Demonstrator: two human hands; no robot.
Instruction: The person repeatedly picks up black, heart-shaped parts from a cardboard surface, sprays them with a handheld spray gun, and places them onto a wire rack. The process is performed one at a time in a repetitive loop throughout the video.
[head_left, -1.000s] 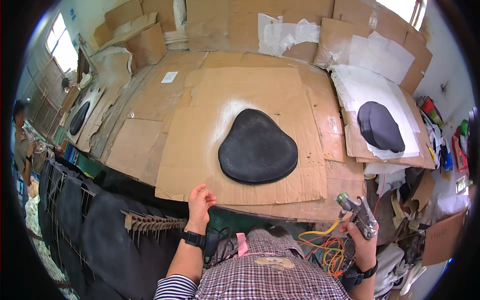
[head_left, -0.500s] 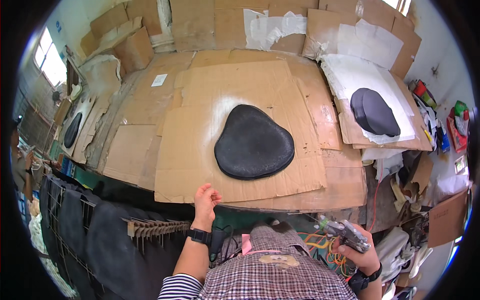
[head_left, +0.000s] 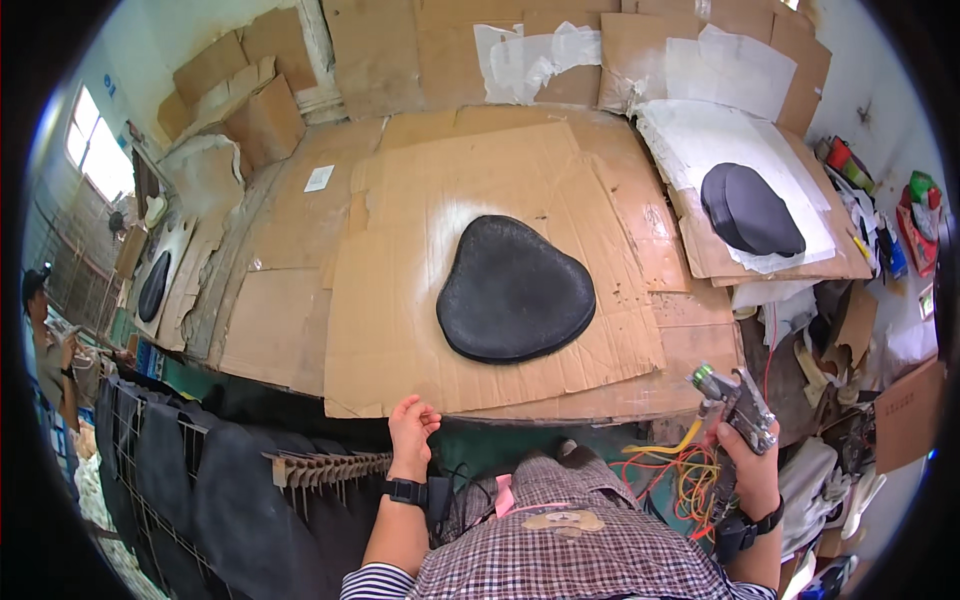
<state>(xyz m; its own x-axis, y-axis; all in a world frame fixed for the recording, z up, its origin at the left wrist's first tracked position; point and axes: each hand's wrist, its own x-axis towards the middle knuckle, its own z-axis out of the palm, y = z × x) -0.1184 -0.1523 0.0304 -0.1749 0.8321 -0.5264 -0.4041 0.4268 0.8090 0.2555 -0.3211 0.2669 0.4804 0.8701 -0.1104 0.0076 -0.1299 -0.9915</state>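
A spray gun [head_left: 742,412] with a yellow hose [head_left: 690,436] is gripped in my right hand [head_left: 755,462], held just off the table's right front corner. Nothing is in my left hand [head_left: 411,430]; its fingers are loosely bent and apart, by the front edge of the cardboard sheet [head_left: 385,370]. On that sheet lies a black, rounded-triangular pad [head_left: 515,290], like a seat cushion, flat and apart from both hands. A pale, whitish patch marks the cardboard behind the pad's left side.
Another black pad [head_left: 750,212] lies on white paper at the right; a third [head_left: 153,287] is at far left. Below left stands a wire rack [head_left: 330,467] with dark sheets. Coiled orange hoses [head_left: 690,490] hang near my right arm. Another person [head_left: 45,350] stands far left.
My right hand has moved right and forward with the spray gun, its nozzle end tipping upward. The view has shifted slightly. My left hand and the pad stay much the same.
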